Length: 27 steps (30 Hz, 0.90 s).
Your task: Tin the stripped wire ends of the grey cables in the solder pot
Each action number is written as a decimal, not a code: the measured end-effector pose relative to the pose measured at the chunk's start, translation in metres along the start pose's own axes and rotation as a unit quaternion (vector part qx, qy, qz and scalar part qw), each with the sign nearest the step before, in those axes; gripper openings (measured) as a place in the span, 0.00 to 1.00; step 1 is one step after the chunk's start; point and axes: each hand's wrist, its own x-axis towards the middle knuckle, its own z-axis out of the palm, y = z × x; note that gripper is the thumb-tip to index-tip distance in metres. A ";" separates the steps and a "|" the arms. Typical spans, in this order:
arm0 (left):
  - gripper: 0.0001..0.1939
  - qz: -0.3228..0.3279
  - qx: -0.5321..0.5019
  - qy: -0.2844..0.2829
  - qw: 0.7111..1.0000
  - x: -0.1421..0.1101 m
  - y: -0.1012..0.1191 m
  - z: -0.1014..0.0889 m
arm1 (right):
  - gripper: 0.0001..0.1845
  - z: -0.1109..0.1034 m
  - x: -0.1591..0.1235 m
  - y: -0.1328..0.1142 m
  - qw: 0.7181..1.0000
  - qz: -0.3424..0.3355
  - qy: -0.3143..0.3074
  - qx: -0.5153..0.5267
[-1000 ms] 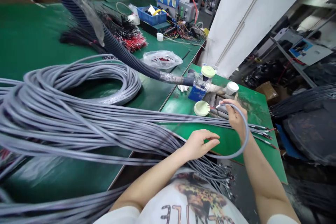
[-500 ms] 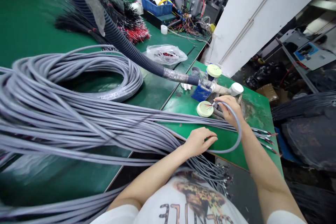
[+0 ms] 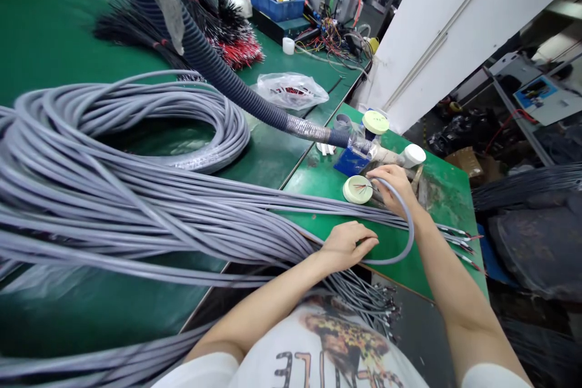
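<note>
Where the right hand [image 3: 394, 191] grips, cable [image 3: 411, 233] (grey) loops.

A white short-sleeved T-shirt [image 3: 273, 370] bears a mottled brown-and-yellow print [image 3: 345, 339] and dark block lettering [image 3: 309, 370], with bare forearms below the sleeves.

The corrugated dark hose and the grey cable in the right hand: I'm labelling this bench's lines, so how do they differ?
The corrugated dark hose is ribbed and much thicker, while the grey cable is smooth and slimmer. The hose makes a long sweep to a silvery taped section at a clear fitting; the cable bends in a tight loop held by the right hand. Both are flexible lines curving above the green bench.
</note>
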 end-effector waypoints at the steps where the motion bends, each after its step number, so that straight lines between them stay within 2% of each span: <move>1: 0.12 -0.002 -0.001 -0.001 1.000 0.000 0.000 0.000 | 0.12 0.001 0.000 0.001 1.000 -0.001 -0.002 -0.004; 6: 0.12 0.003 -0.002 0.011 1.000 0.001 0.001 0.000 | 0.12 -0.003 0.000 -0.003 1.000 0.000 0.003 -0.009; 10: 0.12 0.017 -0.005 0.028 0.999 0.000 0.006 -0.003 | 0.11 -0.025 -0.003 -0.003 0.999 0.009 0.040 -0.018; 16: 0.10 0.040 -0.016 0.034 0.999 -0.002 0.015 -0.006 | 0.11 -0.054 -0.029 0.027 0.991 0.056 0.084 -0.091; 21: 0.09 0.029 -0.039 0.057 0.997 -0.002 0.010 -0.002 | 0.11 -0.053 -0.050 0.060 0.979 0.103 0.081 -0.155; 27: 0.09 0.038 -0.023 0.079 0.996 -0.003 0.000 0.003 | 0.11 -0.041 -0.058 0.090 0.976 0.099 0.052 -0.189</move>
